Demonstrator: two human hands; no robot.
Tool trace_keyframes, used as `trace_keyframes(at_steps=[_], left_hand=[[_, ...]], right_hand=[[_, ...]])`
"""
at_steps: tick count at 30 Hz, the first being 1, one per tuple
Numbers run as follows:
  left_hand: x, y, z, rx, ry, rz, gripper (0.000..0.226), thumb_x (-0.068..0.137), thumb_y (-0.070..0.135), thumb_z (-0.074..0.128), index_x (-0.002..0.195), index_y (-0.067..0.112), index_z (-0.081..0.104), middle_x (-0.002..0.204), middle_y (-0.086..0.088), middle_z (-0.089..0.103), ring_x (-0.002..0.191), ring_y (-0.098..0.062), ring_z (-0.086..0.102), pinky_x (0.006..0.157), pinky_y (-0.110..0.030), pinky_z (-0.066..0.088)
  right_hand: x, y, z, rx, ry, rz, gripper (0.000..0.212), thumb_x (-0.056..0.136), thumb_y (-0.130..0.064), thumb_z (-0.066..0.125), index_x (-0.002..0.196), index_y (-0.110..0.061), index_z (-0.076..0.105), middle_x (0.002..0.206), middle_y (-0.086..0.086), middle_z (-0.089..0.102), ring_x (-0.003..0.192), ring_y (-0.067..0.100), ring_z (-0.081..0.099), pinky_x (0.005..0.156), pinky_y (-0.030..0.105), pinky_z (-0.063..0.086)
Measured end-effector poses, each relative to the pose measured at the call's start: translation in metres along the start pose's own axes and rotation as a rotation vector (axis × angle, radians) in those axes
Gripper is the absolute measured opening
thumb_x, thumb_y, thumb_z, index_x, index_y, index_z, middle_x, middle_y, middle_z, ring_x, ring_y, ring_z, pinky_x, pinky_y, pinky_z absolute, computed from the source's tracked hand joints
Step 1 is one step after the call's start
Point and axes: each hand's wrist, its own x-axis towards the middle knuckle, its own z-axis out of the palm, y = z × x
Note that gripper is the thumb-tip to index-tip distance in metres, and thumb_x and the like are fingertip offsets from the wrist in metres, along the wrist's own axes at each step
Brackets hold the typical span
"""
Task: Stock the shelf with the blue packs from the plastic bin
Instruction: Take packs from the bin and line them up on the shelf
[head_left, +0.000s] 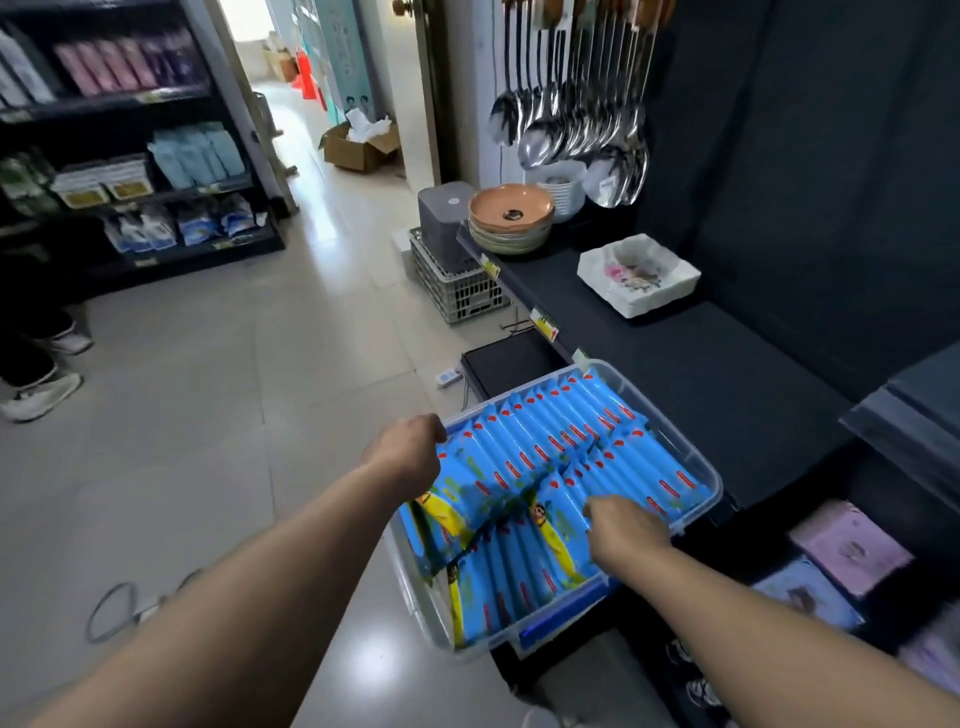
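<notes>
A clear plastic bin (698, 451) rests tilted against the front edge of the dark shelf (691, 374), partly over the floor. It is packed with several blue packs (540, 441) standing on edge in rows, with red marks and a yellow cartoon print. My left hand (408, 452) grips the bin's left rim, fingers curled over the edge. My right hand (626, 525) reaches into the bin near its right side, fingers bent down among the packs; I cannot tell whether it holds one.
On the shelf stand a stack of white square plates (638, 275) and orange bowls (511, 215), with ladles (576, 124) hanging above. A grey crate (457, 286) sits on the floor beyond. Pink and blue packages (831, 561) fill the lower shelf at right. Someone's shoes (41, 395) are at left.
</notes>
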Motion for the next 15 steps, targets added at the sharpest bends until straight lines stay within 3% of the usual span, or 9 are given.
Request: trace_keyframes(at_steps=[5,11,15], left_hand=[[0.029,-0.009,0.012,-0.008,-0.055,0.048,0.04,0.09,0.006,0.046,0.125,0.022,0.057,0.128,-0.006,0.058,0.115,-0.027,0.055,0.089,-0.031,0.044],[0.059,-0.019,0.018,0.043,-0.176,0.156,0.041,0.088,0.001,0.046,0.124,0.018,0.057,0.126,-0.008,0.059,0.114,-0.028,0.055,0.09,-0.033,0.046],[0.072,-0.029,0.023,0.111,-0.263,0.222,0.042,0.084,0.002,0.048,0.122,0.019,0.058,0.125,-0.006,0.06,0.115,-0.026,0.056,0.093,-0.034,0.048]], right_hand=[[0.011,-0.008,0.011,-0.036,0.076,0.089,0.03,0.084,-0.009,0.059,0.113,-0.017,0.055,0.115,0.003,0.057,0.108,0.022,0.053,0.081,0.034,0.042],[0.015,-0.028,0.022,-0.081,0.03,0.208,0.03,0.087,-0.034,0.059,0.113,-0.02,0.056,0.114,0.001,0.056,0.108,0.022,0.054,0.086,0.037,0.039],[0.001,-0.035,0.022,0.123,0.13,0.27,0.03,0.091,-0.03,0.052,0.116,-0.015,0.046,0.096,0.0,0.065,0.088,0.021,0.062,0.066,0.03,0.036]])
